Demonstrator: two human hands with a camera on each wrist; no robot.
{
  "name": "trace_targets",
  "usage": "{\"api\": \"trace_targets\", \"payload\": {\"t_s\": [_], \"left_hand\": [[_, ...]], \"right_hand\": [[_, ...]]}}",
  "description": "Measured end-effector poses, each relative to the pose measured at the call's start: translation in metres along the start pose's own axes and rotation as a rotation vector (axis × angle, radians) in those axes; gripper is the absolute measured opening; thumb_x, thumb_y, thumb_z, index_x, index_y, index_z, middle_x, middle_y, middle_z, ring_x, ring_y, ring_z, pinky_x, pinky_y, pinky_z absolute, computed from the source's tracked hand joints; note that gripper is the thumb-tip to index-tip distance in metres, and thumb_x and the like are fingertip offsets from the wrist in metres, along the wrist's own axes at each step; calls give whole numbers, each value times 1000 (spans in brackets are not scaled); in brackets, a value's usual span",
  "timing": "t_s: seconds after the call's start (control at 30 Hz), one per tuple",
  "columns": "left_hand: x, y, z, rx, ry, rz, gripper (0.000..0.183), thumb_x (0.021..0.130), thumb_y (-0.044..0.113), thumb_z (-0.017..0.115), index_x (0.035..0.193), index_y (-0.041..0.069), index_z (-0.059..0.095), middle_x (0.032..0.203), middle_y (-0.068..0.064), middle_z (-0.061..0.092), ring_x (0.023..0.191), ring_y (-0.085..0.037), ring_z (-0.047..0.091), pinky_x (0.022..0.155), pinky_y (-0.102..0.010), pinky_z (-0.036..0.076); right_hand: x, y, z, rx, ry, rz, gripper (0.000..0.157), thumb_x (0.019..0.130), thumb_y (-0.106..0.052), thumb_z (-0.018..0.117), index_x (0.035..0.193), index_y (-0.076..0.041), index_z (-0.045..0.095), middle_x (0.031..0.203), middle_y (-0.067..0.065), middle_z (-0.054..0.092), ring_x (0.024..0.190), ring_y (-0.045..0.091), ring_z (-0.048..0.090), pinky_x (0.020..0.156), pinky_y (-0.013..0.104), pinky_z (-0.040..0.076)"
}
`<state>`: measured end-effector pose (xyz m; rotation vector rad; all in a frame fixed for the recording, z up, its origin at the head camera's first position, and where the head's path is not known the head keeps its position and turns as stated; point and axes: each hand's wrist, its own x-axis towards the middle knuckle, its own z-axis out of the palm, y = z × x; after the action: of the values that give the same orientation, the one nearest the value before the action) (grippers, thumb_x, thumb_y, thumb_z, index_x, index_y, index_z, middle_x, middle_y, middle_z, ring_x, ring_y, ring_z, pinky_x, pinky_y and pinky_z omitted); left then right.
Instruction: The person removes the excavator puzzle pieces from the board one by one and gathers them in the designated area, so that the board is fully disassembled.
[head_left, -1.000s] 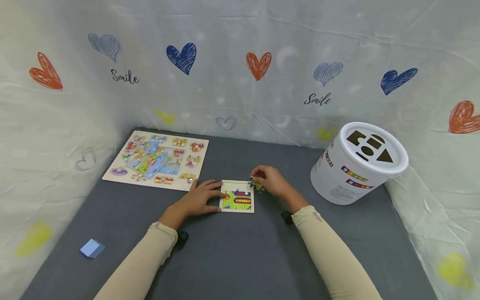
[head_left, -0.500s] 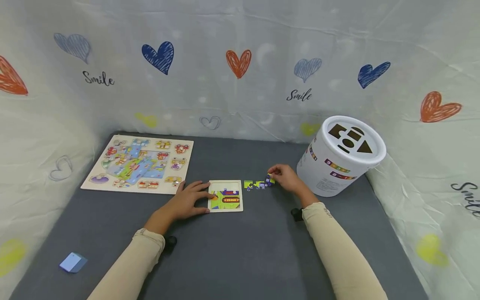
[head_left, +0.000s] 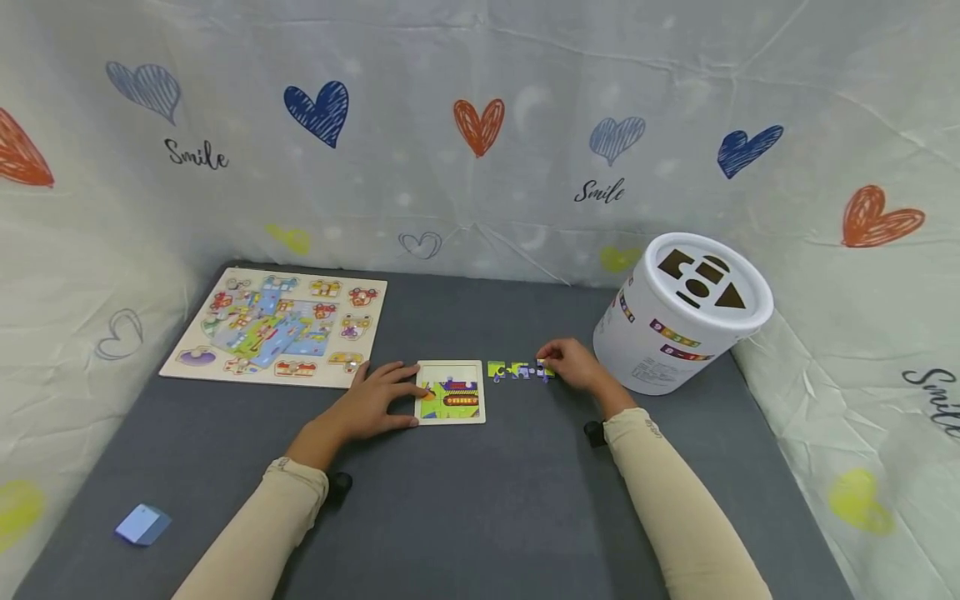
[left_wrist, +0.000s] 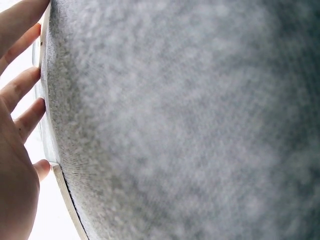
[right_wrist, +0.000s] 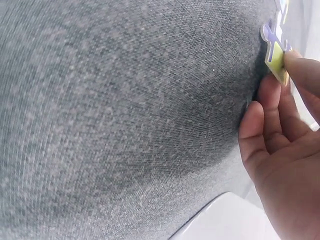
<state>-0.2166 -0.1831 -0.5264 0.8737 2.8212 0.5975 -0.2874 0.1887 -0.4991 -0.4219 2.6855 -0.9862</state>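
In the head view, a small square jigsaw tray (head_left: 450, 420) lies mid-table, its lower part filled with a colourful vehicle picture. My left hand (head_left: 375, 402) rests along its left edge, fingers spread and fairly straight; the left wrist view shows the same spread fingers (left_wrist: 19, 90). To the tray's right, two green-and-purple jigsaw pieces, a left one (head_left: 496, 369) and a middle one (head_left: 519, 371), lie in a row. At the row's right end my right hand (head_left: 573, 365) pinches a third jigsaw piece (right_wrist: 276, 56) by its yellow-green corner, thumb on top, close over the cloth.
A large wooden peg puzzle board (head_left: 180, 367) lies back left, with one corner near my left fingers. A white shape-sorter bucket (head_left: 645, 367) stands just right of my right hand. The blue block (head_left: 142, 525) sits front left. A heart-printed curtain (head_left: 420, 192) borders the table.
My right hand has moved right, away from the tray's top right corner, and lowered its jigsaw piece at the row's end. My left hand stays at the tray; the head view has turned right.
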Motion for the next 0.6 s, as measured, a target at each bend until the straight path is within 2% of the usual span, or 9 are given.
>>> {"api": "trace_targets", "payload": {"t_s": [0.3, 0.6], "left_hand": [[0, -1, 0, -6, 5, 3, 48, 85, 47, 72, 129, 31, 64, 154, -6, 39, 144, -35, 26, 108, -73, 6], [0, -1, 0, -7, 3, 13, 47, 85, 46, 72, 129, 31, 64, 154, -6, 39, 144, -35, 27, 107, -74, 7]], "right_hand": [[0, 4, 2, -17, -17, 14, 17, 96, -3, 57, 106, 3, 69, 98, 15, 67, 85, 21, 60, 75, 35, 48], [0, 4, 5, -18, 1, 44, 16, 96, -5, 58, 106, 0, 69, 102, 14, 68, 84, 21, 59, 73, 35, 48]]}}
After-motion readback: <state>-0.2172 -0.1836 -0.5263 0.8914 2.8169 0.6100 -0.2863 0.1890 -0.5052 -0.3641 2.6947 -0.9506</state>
